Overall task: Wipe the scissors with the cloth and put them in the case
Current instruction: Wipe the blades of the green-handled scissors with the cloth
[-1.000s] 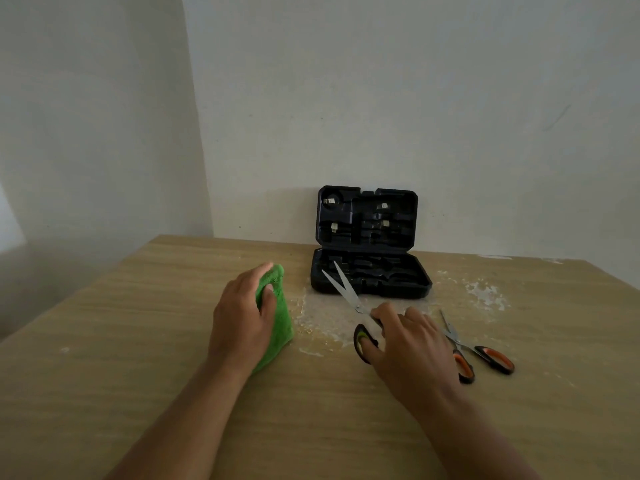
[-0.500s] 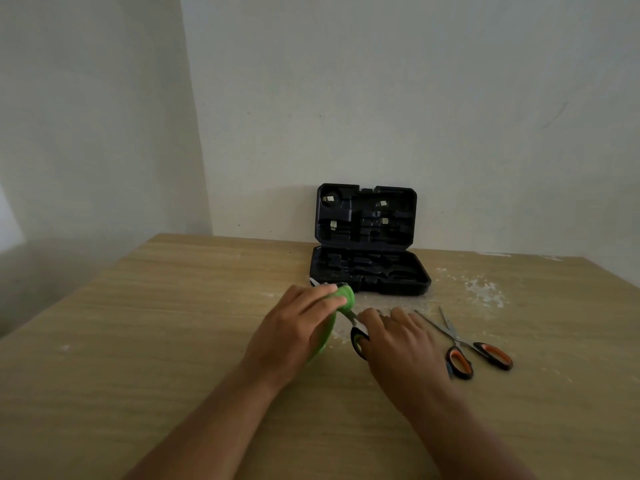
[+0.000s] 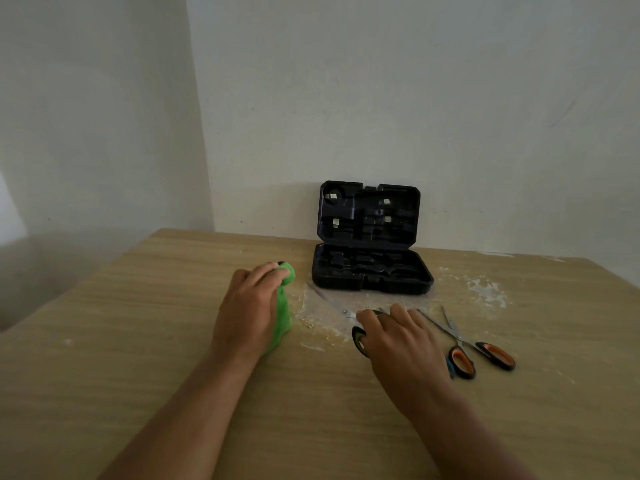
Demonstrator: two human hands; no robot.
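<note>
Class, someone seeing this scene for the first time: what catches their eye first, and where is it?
The bright green cloth gripped by the left hand, left of centre. Behind it the open black case stands against the wall; orange-handled scissors lie at right.

The pale wood-grain surface (image 3: 173,341) carried an open black case (image 3: 370,271) beyond the right hand (image 3: 405,351), green-handled scissors (image 3: 358,339) under that hand, orange-handled scissors (image 3: 464,351) just to its right, whitish dust (image 3: 486,291), and a green cloth (image 3: 284,313) under the left hand (image 3: 247,311).
</note>
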